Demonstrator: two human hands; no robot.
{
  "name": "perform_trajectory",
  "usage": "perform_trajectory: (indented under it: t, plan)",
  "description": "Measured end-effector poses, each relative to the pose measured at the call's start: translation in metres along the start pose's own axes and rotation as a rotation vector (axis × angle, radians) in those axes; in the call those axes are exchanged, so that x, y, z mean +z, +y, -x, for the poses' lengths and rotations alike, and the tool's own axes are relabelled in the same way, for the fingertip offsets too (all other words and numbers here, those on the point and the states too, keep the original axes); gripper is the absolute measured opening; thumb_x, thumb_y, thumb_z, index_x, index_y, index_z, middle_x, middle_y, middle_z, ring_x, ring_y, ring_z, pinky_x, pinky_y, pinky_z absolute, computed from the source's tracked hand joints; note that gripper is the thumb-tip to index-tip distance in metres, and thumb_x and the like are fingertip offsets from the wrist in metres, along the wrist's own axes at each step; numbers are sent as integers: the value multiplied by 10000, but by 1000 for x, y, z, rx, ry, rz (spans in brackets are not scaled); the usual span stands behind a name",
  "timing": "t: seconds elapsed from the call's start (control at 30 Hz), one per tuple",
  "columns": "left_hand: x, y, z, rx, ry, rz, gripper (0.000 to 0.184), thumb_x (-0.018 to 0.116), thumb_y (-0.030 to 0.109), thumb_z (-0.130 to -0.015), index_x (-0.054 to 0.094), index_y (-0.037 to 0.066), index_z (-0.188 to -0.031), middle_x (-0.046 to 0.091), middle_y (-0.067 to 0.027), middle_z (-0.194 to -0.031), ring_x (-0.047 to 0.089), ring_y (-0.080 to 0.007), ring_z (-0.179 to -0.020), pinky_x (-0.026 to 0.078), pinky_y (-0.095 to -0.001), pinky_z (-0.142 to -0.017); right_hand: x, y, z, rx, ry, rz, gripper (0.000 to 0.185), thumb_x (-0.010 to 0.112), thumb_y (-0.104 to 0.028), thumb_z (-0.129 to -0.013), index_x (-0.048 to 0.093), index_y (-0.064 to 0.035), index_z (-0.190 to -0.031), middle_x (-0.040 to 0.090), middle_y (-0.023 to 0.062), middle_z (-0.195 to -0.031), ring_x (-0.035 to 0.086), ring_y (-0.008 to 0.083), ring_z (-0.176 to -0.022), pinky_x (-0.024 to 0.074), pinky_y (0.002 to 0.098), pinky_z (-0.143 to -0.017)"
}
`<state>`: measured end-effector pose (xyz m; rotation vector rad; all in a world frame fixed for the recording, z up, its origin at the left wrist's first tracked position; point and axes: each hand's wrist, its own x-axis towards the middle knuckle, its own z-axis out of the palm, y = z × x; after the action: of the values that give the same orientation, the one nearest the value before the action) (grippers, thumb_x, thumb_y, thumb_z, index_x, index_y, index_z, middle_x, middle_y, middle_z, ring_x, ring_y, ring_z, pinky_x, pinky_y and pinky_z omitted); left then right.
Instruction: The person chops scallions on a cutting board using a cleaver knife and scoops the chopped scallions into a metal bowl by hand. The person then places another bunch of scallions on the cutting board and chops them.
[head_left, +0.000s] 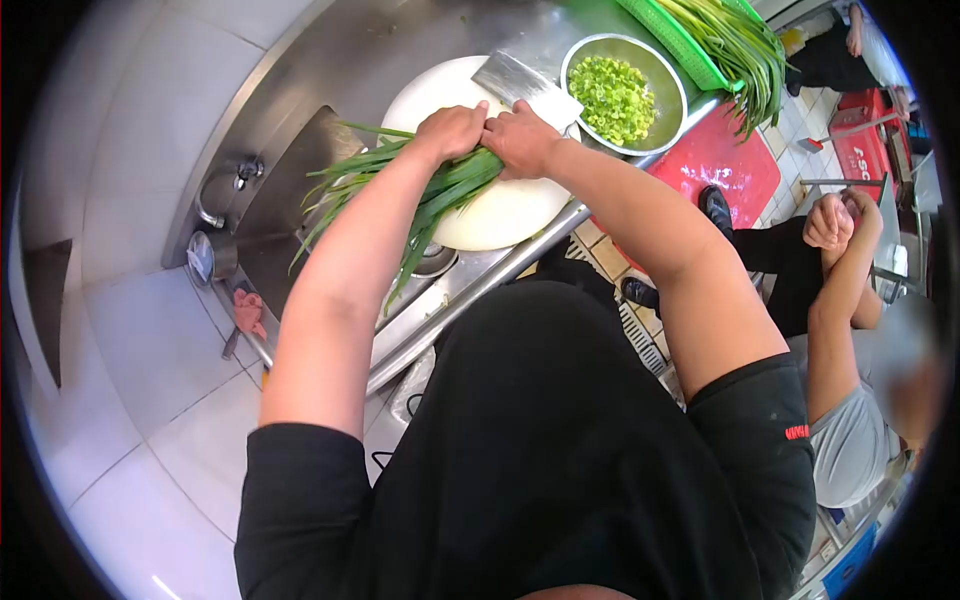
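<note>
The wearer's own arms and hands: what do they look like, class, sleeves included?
The left hand and right hand are bare, no gloves visible. The black sleeves are short; the right one bears a small red marking, illegible here.

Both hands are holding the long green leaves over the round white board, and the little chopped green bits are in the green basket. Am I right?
Not quite: the head view shows the chopped green bits in the metal bowl, not the green basket. Both the left hand and right hand do hold the long green leaves over the round white board.
</note>
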<state>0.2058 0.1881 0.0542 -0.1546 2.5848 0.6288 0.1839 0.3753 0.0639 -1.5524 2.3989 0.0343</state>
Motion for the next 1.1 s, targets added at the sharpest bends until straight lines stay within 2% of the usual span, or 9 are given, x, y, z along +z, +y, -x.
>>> perform_trajectory:
  t: [0.07, 0.13, 0.33, 0.5, 0.67, 0.8, 0.87, 1.0, 1.1]
  plan:
    - [8, 6, 14, -15, 0, 37, 773, 226, 584, -1132, 807, 79, -1202, 756, -243, -1236, 655, -469, -1257, 487, -525, -1096, -2, -3, 1, 19, -42, 1, 651, 863, -459, -826, 671, -113, -1343, 726, 74, -1246, 665, 255, -1231, 406, 492, -1128]
    - [15, 21, 26, -169, 64, 54, 776, 202, 557, -1133, 754, 39, -1303, 693, -228, -1398, 594, -440, -1367, 404, -603, -1173, -5, -5, 0, 58, -88, 85, 662, 875, -462, -814, 670, -97, -1328, 726, 79, -1239, 662, 252, -1241, 408, 493, -1129]
    - [38, 61, 66, -310, 362, 135, 655, 238, 449, -1149, 762, 69, -1251, 713, -163, -1361, 595, -385, -1346, 254, -685, -1213, 5, -5, 1, 63, 3, -23, 607, 852, -406, -835, 656, -94, -1318, 725, 74, -1241, 664, 253, -1236, 392, 560, -1148]
    - [87, 46, 59, -231, 645, 123, 514, 317, 409, -1145, 755, 143, -1185, 742, -100, -1249, 587, -324, -1287, 263, -649, -1185, 25, -8, 8, 44, 178, -33, 557, 788, -331, -890, 620, -103, -1370, 699, 90, -1296, 607, 259, -1331, 351, 661, -1179]
    - [101, 40, 51, -207, 793, 30, 501, 338, 404, -1139, 758, 132, -1150, 748, -92, -1208, 604, -304, -1254, 298, -596, -1145, 26, -7, 15, 54, 283, 33, 744, 832, -391, -827, 552, -80, -1443, 622, 114, -1413, 481, 286, -1477, 262, 753, -1233]
    - [106, 35, 46, -207, 833, -19, 468, 372, 386, -1127, 757, 120, -1145, 749, -81, -1198, 604, -290, -1245, 309, -587, -1132, 5, 2, 12, 12, 164, 63, 817, 871, -393, -781, 544, -80, -1461, 629, 105, -1402, 518, 297, -1446, 265, 738, -1238]
    - [102, 33, 46, -209, 774, 0, 436, 398, 368, -1116, 753, 119, -1163, 737, -60, -1250, 583, -288, -1273, 292, -601, -1159, -6, 3, 9, 36, -51, -15, 857, 897, -386, -767, 536, -91, -1487, 631, 111, -1392, 555, 305, -1412, 279, 689, -1254]
    - [75, 39, 49, -192, 634, 92, 432, 398, 346, -1113, 734, 97, -1217, 732, -103, -1286, 560, -296, -1351, 245, -620, -1213, -1, 6, 7, 37, -29, -39, 968, 932, -376, -726, 485, -115, -1544, 627, 109, -1391, 596, 316, -1345, 354, 585, -1215]
    - [58, 49, 38, -179, 943, 10, 464, 378, 338, -1114, 700, 70, -1313, 722, -180, -1302, 570, -339, -1373, 209, -637, -1259, 4, 4, 12, 15, 31, -75, 796, 911, -417, -759, 616, -105, -1429, 674, 103, -1315, 613, 289, -1293, 396, 517, -1140]
